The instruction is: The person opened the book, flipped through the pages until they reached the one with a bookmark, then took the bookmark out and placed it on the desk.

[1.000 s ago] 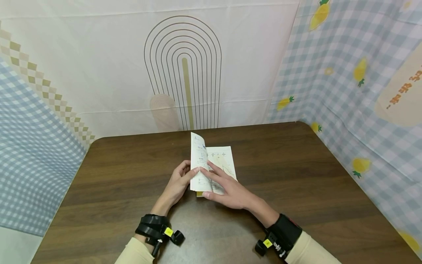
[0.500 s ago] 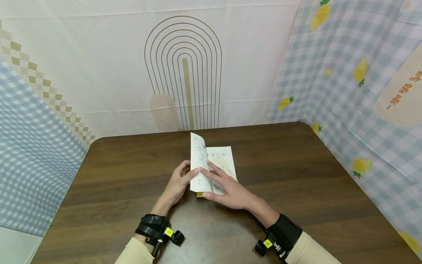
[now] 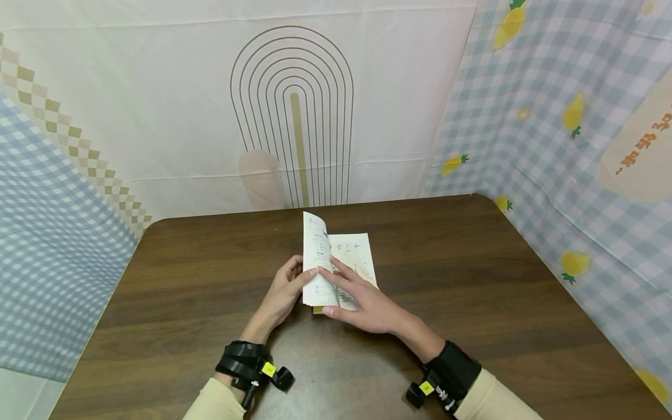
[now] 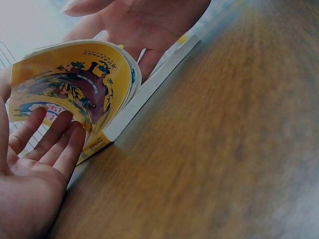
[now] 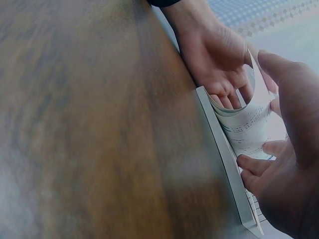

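Observation:
A paperback book (image 3: 353,252) lies open on the brown table, its left-hand pages lifted and curved upward. My left hand (image 3: 280,294) holds this raised part at its outer edge, thumb on the printed side and fingers behind. The left wrist view shows the yellow illustrated cover (image 4: 94,87) bent over those fingers. My right hand (image 3: 370,304) rests across the book, fingers spread and fairly straight, some touching the raised page near the fold. In the right wrist view, the printed page (image 5: 249,122) curls between both hands. The right hand hides part of the lower right page.
The wooden table (image 3: 173,291) extends around the book. A white cloth (image 3: 157,105) with arch lines hangs behind it, and blue checked cloth (image 3: 530,146) hangs on the right and left. Each wrist carries a black strap with a camera.

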A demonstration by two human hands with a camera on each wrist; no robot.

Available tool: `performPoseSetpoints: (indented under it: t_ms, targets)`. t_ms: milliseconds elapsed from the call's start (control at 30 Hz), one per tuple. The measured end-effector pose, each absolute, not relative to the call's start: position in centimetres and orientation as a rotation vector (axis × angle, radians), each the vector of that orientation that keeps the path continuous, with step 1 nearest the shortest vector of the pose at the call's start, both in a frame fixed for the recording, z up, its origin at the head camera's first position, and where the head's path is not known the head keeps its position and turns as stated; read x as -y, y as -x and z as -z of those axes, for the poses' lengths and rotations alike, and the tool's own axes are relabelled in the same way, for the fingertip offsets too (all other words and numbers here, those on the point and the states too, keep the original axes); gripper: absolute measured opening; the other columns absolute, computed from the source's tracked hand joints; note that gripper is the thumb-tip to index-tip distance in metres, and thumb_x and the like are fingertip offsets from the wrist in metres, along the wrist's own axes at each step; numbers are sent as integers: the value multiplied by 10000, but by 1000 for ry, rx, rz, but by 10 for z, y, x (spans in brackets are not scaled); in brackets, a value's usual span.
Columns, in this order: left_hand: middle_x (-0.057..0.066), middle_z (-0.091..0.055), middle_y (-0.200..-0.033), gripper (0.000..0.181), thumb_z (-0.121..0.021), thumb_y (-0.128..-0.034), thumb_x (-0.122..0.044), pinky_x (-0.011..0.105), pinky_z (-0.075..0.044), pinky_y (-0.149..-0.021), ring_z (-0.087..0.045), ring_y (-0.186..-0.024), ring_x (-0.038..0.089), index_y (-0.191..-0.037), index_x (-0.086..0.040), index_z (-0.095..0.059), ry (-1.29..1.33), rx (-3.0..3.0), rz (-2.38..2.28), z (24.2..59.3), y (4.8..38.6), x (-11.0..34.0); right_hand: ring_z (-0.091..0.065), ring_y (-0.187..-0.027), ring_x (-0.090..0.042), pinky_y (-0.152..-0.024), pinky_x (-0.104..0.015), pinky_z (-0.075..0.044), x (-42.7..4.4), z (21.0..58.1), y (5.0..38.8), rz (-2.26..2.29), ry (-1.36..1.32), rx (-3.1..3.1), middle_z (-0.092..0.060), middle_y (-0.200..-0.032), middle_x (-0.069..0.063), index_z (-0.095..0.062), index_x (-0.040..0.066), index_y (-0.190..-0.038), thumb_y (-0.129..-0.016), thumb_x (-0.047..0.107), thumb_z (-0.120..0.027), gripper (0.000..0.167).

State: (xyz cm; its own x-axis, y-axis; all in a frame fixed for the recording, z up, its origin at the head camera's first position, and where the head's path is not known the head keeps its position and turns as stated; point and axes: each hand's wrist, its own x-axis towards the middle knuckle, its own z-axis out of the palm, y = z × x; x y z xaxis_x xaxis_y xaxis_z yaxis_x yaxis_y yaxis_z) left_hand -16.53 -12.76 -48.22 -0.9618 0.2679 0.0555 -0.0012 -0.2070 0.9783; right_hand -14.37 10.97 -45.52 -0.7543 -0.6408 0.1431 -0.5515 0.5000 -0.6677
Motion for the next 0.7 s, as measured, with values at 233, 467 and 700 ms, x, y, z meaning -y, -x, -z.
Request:
performPoseSetpoints:
  t_ms: [233, 467, 700]
  targets:
    - [177, -611, -1261, 362, -621, -1067, -153, 288, -575, -797, -646, -1041, 224, -1365, 29, -528, -314, -1853, -2294, 482, 165, 128, -205, -1596, -223, -1184, -591, -350, -110, 455, 144, 1095, 1035, -2609, -107, -1775, 59, -279, 442, -1665, -1016, 568, -645, 755]
    - [173, -610, -1246, 376, -606, -1073, -161, 288, -574, -783, -650, -1020, 213, -1370, 50, -514, -319, -1859, -2291, 482, 165, 128, -208, -1597, -230, -1179, -592, -358, -110, 455, 143, 1093, 1048, -2612, -104, -1776, 55, -275, 435, -1667, -1017, 566, -647, 761]
    - [163, -619, -1231, 385, -599, -1077, -176, 282, -569, -779, -650, -1007, 207, -1367, 60, -510, -325, -1867, -2286, 481, 165, 127, -213, -1596, -243, -1170, -601, -366, -110, 455, 143, 1092, 1052, -2617, -103, -1776, 51, -274, 437, -1666, -1018, 564, -644, 757]
